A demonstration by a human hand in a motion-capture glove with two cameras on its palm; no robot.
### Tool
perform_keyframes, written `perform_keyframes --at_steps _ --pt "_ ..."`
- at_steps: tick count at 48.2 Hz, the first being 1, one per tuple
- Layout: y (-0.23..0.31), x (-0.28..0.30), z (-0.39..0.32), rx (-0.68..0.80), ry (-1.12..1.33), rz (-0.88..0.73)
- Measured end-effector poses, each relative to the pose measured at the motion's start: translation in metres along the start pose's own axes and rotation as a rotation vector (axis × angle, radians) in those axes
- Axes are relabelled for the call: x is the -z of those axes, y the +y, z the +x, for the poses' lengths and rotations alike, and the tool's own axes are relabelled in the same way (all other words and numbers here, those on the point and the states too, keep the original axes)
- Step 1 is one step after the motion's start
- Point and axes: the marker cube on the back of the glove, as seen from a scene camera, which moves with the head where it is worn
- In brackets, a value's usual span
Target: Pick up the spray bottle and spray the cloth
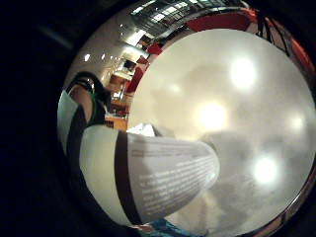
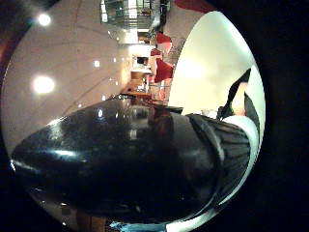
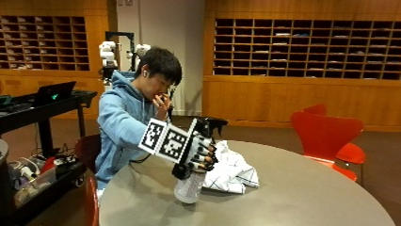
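Filling both palm views, the bottle point(image 1: 163, 180) is seen pressed close against the palm, its printed label in one and its dark top in the other. From the outside view, the gloved fingers point(image 3: 204, 153) are curled round the bottle's upper part, so the right hand point(image 3: 197, 150) is judged to be grasping it. The bottle's pale base point(image 3: 188, 188) is seen at or just above the table point(image 3: 300, 197); contact cannot be told. The cloth point(image 3: 235, 172), white with dark lines, lies crumpled on the table just beside the hand. The nozzle's direction is not shown. Spray could miss the cloth and wet the table if the nozzle is aimed away from it. The bottle could also slip if the trigger is reached for without the grasp being kept.
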Motion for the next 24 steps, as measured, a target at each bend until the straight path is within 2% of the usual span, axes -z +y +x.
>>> perform_keyframes --at_steps 13,24 --pt "0.015 -0.015 -0.087 0.139 0.586 -0.198" --pt "0.033 -0.038 -0.14 0.25 1.146 -0.285"
